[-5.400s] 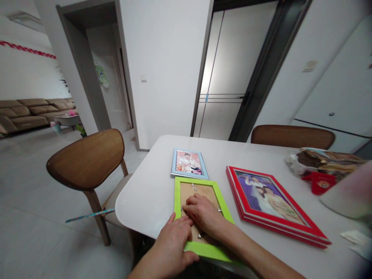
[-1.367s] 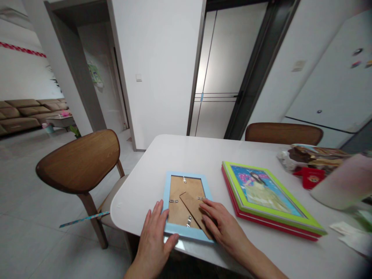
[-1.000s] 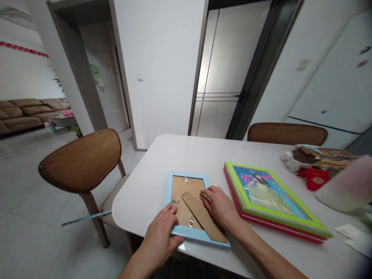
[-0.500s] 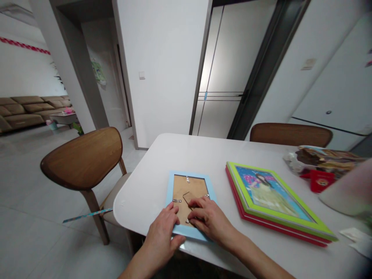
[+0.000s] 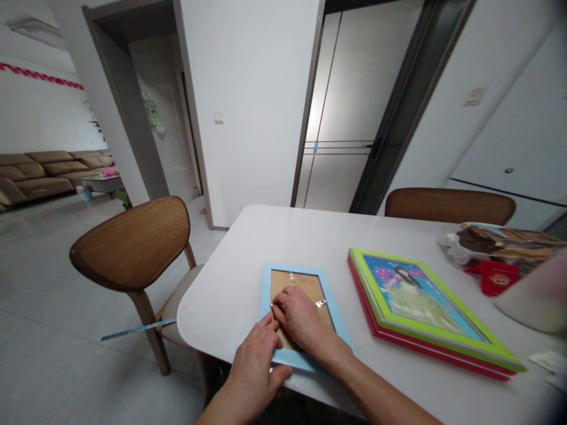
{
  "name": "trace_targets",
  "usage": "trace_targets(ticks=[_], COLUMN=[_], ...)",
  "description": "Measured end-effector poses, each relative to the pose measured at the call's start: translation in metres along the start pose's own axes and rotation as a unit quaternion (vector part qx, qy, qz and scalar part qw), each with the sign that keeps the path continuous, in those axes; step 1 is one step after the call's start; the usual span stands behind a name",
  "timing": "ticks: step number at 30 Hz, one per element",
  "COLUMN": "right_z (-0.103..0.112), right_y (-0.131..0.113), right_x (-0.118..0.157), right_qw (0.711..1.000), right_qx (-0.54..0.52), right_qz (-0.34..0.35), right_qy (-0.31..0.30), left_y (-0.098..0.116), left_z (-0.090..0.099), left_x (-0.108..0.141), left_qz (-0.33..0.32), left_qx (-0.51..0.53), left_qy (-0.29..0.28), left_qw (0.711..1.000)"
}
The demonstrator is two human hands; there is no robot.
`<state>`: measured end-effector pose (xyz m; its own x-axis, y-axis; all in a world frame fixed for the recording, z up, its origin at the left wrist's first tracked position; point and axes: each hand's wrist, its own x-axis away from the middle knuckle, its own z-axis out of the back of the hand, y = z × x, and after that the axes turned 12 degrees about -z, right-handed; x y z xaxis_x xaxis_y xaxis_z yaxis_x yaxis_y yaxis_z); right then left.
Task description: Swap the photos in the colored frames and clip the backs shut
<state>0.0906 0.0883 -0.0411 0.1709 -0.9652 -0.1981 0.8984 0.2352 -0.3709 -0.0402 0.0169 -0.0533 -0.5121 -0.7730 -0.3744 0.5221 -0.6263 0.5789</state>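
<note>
Light-blue photo frame [image 5: 335, 310] face down; my right hand [image 5: 297, 313] half-curled at its left clip, grip unclear; left hand [image 5: 257, 360] loosely open on frame edge.

Text reading: no words, brands or numbers legible. Red packet [image 5: 489, 283] on the table [image 5: 283, 233]: small printed emblem, blurred; any lettering on it too small to make out.

Ahead of you, a white wall [image 5: 252, 118] meets a frosted, softly glowing door [image 5: 349, 82]; brown wooden chairs [image 5: 133, 245] stand by your white counter [image 5: 221, 283]; beyond, a brown sofa [image 5: 48, 174] sits on grey tiles [image 5: 57, 283].
</note>
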Motion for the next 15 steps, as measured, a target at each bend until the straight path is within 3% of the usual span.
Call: trace_targets(ticks=[8, 15], right_z=[-0.007, 0.003], right_y=[-0.001, 0.039], right_x=[-0.002, -0.031], right_qw=[0.998, 0.992], right_qx=[0.024, 0.038], right_qz=[-0.058, -0.108], right_qy=[0.018, 0.060], left_y=[-0.001, 0.001], left_z=[-0.001, 0.001], left_x=[0.000, -0.001], left_qz=[0.004, 0.021], left_qx=[0.003, 0.004], left_qy=[0.008, -0.006], left_qw=[1.000, 1.000])
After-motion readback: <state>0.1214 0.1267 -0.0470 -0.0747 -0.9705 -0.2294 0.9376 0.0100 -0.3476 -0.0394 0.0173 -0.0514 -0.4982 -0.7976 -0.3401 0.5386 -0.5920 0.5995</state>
